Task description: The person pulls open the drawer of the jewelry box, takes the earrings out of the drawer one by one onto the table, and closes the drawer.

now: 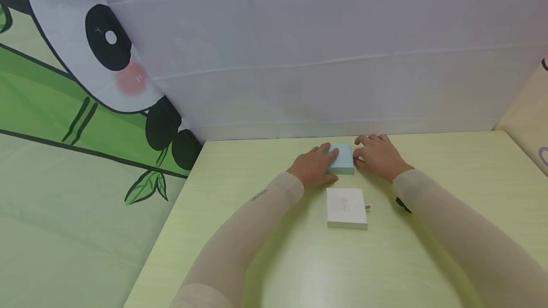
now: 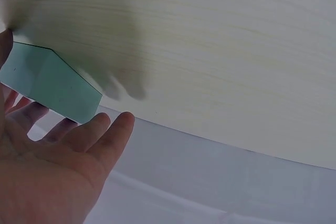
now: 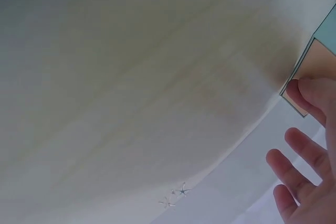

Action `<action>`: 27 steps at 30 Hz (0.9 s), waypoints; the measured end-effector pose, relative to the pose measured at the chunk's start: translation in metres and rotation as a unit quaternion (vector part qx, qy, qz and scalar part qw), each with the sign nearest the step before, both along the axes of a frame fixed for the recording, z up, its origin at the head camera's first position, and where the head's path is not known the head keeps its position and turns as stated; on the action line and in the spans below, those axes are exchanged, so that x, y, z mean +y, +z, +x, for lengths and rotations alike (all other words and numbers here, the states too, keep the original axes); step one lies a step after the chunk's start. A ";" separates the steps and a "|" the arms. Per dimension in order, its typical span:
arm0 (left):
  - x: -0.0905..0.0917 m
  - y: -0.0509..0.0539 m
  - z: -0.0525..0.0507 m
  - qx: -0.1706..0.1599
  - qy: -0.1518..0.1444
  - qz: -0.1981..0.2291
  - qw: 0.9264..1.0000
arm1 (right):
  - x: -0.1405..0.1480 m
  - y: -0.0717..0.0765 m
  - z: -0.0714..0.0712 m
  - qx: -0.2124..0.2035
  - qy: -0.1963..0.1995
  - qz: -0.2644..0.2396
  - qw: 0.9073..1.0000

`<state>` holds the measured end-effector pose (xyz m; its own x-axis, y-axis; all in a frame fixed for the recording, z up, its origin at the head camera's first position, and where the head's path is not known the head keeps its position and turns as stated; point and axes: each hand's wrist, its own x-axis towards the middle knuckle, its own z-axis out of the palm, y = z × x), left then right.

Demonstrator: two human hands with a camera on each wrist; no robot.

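A light blue box (image 1: 341, 160) lies near the far edge of the table, its end also visible in the left wrist view. My left hand (image 1: 314, 165) grips its left part, thumb at the near side and fingers over the top and far side. At the box's right end is my right hand (image 1: 378, 157). In the right wrist view its thumb and forefinger pinch at a peach-coloured end panel (image 3: 315, 66) framed in green. What lies between those fingertips is hidden. The other fingers are apart from the box. Nearer me lies a white box (image 1: 346, 206) with a small ribbon tab on its right side.
Two tiny star-shaped pieces (image 3: 182, 189) show near the table edge in the right wrist view. A white cloth wall (image 1: 321, 84) rises behind the pale wood table (image 1: 299, 270). On the left hangs a green printed cloth (image 1: 77, 203).
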<state>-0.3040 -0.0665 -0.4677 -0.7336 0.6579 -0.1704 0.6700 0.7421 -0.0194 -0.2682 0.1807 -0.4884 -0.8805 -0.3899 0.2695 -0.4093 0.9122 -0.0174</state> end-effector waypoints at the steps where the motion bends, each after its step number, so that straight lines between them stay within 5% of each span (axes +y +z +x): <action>1: 0.000 0.000 0.000 -0.001 0.000 0.000 1.000 | 0.000 0.000 0.000 0.000 0.000 0.000 1.000; 27: -0.003 0.004 0.003 0.004 -0.009 -0.002 1.000 | -0.004 -0.004 0.003 -0.005 -0.021 0.021 1.000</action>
